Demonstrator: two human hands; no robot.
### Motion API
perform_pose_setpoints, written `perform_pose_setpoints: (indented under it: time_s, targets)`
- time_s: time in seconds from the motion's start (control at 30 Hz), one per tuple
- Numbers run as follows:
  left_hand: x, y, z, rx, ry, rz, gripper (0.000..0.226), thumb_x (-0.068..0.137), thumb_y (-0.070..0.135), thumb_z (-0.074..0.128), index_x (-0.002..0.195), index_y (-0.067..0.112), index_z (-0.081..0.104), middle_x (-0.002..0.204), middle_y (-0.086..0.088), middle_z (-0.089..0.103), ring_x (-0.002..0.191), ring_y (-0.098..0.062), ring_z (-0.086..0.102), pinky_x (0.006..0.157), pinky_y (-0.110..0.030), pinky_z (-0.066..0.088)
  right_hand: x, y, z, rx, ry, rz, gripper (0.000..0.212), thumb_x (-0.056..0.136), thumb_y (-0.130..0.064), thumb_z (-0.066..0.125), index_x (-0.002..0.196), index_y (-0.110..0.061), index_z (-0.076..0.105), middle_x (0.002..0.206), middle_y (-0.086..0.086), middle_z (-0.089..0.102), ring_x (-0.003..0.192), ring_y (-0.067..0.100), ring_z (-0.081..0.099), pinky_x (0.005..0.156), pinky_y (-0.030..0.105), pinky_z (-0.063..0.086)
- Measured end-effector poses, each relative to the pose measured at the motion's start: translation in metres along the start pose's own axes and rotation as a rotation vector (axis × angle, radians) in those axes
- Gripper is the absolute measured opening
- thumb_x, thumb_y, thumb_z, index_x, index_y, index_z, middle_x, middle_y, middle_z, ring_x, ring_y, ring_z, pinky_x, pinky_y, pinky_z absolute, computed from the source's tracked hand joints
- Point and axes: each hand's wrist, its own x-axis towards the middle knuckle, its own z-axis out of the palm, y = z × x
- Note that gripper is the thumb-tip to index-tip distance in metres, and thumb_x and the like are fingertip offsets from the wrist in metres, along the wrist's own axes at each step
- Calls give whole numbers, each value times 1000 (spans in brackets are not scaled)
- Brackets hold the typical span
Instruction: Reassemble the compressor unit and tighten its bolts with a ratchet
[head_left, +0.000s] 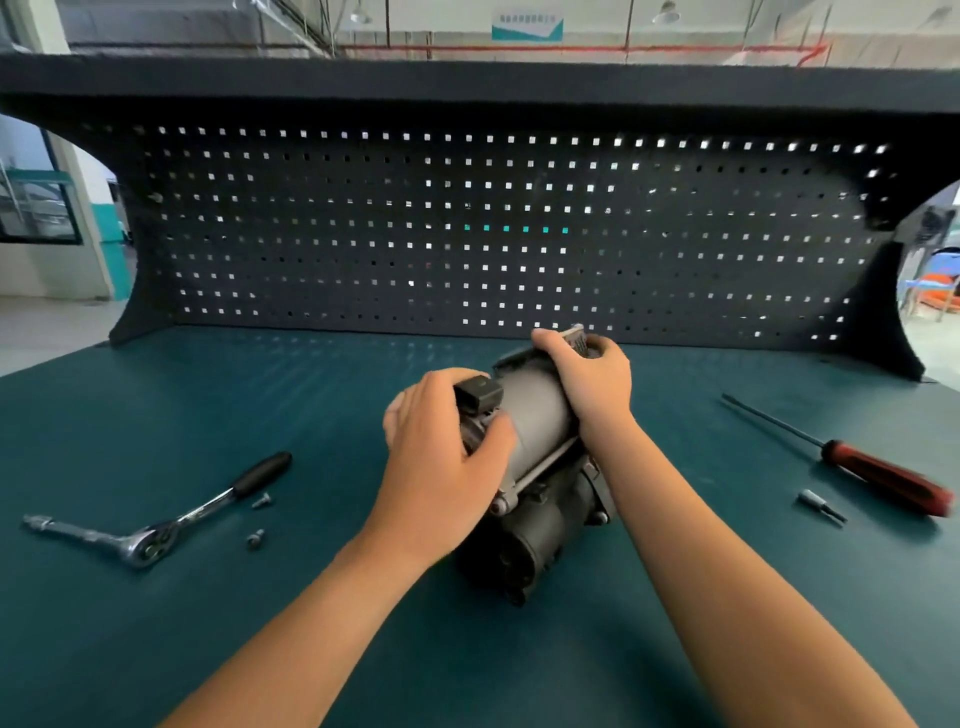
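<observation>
**Both hands on compressor, mid-tabletop**

Room: large workshop hall. Pale walls, red pipe running along the far wall, a teal-and-white sign (527, 26) high up, lettering too small to read. Window (36, 208) with teal trim at far left.

Back of station: dark pegboard (467, 234) spans the full width, with light showing through its square holes. Nothing hangs on it. A dark shelf (467, 83) runs along its top.

Surface: tabletop (156, 623) covered in a dark teal mat, smooth and matte.

Compressor (535, 415): lies on its side at the centre of the tabletop. A grey cylinder body points away and to the right, with the darker motor end nearest the viewer. A black plug block (480, 392) sits on its left flank.

Left hand (441, 457): curled over the left side by the plug block, thumb across the cylinder, gripping.

Right hand (592, 379): wrapped over the far end of the cylinder, fingers curled round its end cap, gripping.

Screwdriver (883, 478): red handle, long thin shaft, lying well to the right, untouched.

Ratchet (156, 535): chrome with a black grip and an extension fitted, lying well to the left, untouched.

Bit (818, 503): small and silver, just beside the screwdriver handle.

Bolts: two loose, one (262, 500) close by the ratchet handle, the other (255, 539) just below it.
</observation>
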Motion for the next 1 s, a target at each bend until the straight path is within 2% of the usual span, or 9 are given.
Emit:
perform_pose_setpoints:
  time_s: [0.13,0.2,0.27,0.33,0.47,0.57,0.7,0.8,1.0]
  targets:
    - [-14,-3,1,223,39,146,49,72,51,44,113,25,52,125,12,48,126,3,28,110,-62,13,-10,3,-15,90,76,-54,69,68,-46,76,127,-16,54,120,-7,57,107,12,54,94,29,42]
    - [-19,-6,1,341,45,56,79,64,65,42,136,31,35,150,9,17,140,-5,6,109,-61,4,-15,3,-20,120,92,-78,58,68,-45,76,117,-18,58,109,-12,60,103,11,56,90,27,43]
    - [-21,-5,-2,218,-48,-135,100,57,71,47,144,41,8,151,23,-5,140,-2,1,113,-52,11,-19,2,-22,138,115,-84,61,69,-44,77,120,-18,57,108,-11,60,101,9,57,90,26,43]
    - [-21,-6,-5,-24,-88,-277,112,56,69,62,144,45,-1,149,26,-1,130,7,17,105,-30,20,-21,1,-23,151,146,-85,64,69,-43,78,124,-18,54,101,-17,56,98,7,54,90,25,41]
    - [-19,-14,-6,-202,-141,-353,93,65,50,76,139,46,20,127,24,41,105,8,46,86,-13,31,-27,1,-28,156,178,-90,63,70,-42,77,125,-24,51,89,-29,44,93,5,50,87,23,37]
    - [-20,-18,-5,-255,-155,-276,62,57,44,73,111,41,43,99,27,56,84,21,51,66,0,37,-29,1,-36,176,178,-89,58,70,-42,77,119,-28,48,91,-28,45,86,-6,50,82,20,35]
    - [-24,-14,-6,-260,-199,-165,56,54,39,70,103,40,44,90,37,55,83,15,53,65,1,38,-35,-1,-62,201,54,-58,61,70,-38,79,117,-26,40,105,-15,53,93,-1,55,83,23,43]
    - [-26,-11,-8,-245,-231,-86,59,47,49,67,101,43,44,92,34,55,86,10,54,68,-1,38,-38,-10,-92,276,-129,85,49,75,-51,70,111,-20,56,105,-3,66,89,10,65,78,30,49]
    - [-19,-14,-11,-245,-259,-31,59,48,51,64,102,39,45,92,34,55,85,9,54,70,-2,39,-9,-43,-131,121,-320,330,46,83,-60,49,90,-16,61,84,2,64,90,21,57,100,50,31]
